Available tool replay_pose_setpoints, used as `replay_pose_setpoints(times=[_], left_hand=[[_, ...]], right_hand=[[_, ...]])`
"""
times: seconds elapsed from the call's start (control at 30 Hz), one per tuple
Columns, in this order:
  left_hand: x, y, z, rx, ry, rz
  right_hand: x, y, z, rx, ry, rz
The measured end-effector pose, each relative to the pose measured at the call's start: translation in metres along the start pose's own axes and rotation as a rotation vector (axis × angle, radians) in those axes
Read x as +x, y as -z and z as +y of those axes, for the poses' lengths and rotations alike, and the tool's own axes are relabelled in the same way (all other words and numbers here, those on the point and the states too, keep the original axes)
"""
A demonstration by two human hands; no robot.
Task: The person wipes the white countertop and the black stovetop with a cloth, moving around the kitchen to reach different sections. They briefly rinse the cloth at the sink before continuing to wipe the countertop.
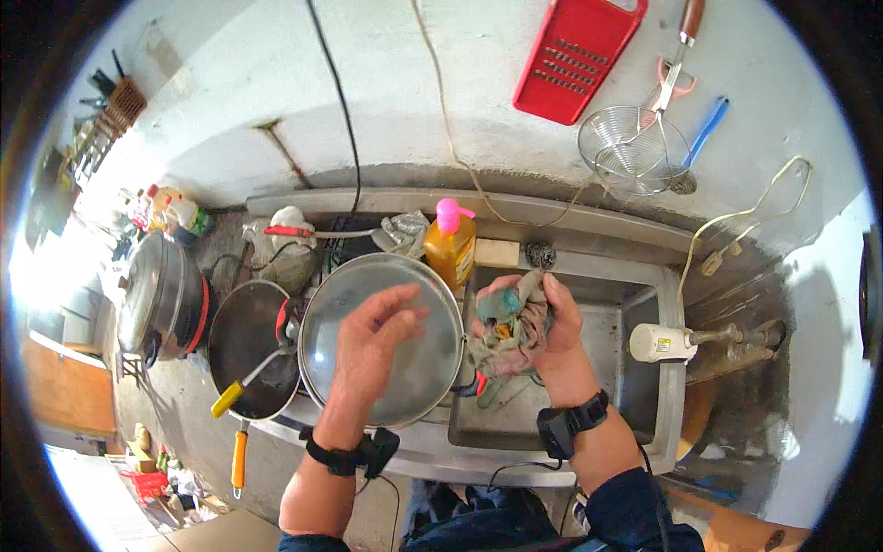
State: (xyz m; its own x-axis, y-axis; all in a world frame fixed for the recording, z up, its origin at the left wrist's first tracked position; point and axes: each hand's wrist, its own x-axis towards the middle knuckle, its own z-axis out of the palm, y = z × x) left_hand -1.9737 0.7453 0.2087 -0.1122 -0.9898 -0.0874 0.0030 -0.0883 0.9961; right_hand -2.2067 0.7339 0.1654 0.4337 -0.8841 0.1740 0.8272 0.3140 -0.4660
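My right hand (562, 331) grips a crumpled, damp-looking cleaning cloth (524, 345) with greyish, pink and teal patches, held above the stainless steel sink (600, 421). My left hand (379, 331) hovers over a round metal pan lid or shallow pan (431, 372), its fingers loosely apart and nothing in them. Whether it touches the surface below, I cannot tell. Behind the lid and sink stands a soap bottle (448, 252) of amber liquid with a pink pump. Beside it lie a pale block (497, 253), likely soap or sponge, and a steel wool scourer (539, 254).
Left of the lid is a dark frying pan (252, 352) with a yellow-handled utensil (229, 399) across it. A large lidded pot (162, 297) stands farther left. A white-bodied faucet (659, 343) juts over the sink's right side. A red grater (579, 62) and wire skimmer (631, 148) hang on the wall.
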Motion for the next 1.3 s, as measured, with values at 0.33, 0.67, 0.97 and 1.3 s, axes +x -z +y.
replay_pose_setpoints(times=[0.33, 0.67, 0.97, 1.3], left_hand=[[-0.122, 0.064, -0.054, -0.993, 0.045, -0.068], [-0.269, 0.218, -0.054, -1.142, -0.01, 0.139], [-0.366, 0.275, -0.061, -1.128, -0.146, 0.525], [-0.43, 0.384, -0.07, -1.069, -0.169, 0.784]], right_hand=[[-0.029, -0.089, 0.13, -0.024, -0.293, -0.167], [-0.033, -0.173, 0.332, 0.001, -0.552, -0.139], [-0.023, -0.225, 0.43, 0.005, -0.871, -0.324], [0.003, -0.268, 0.571, 0.152, -1.075, -0.375]])
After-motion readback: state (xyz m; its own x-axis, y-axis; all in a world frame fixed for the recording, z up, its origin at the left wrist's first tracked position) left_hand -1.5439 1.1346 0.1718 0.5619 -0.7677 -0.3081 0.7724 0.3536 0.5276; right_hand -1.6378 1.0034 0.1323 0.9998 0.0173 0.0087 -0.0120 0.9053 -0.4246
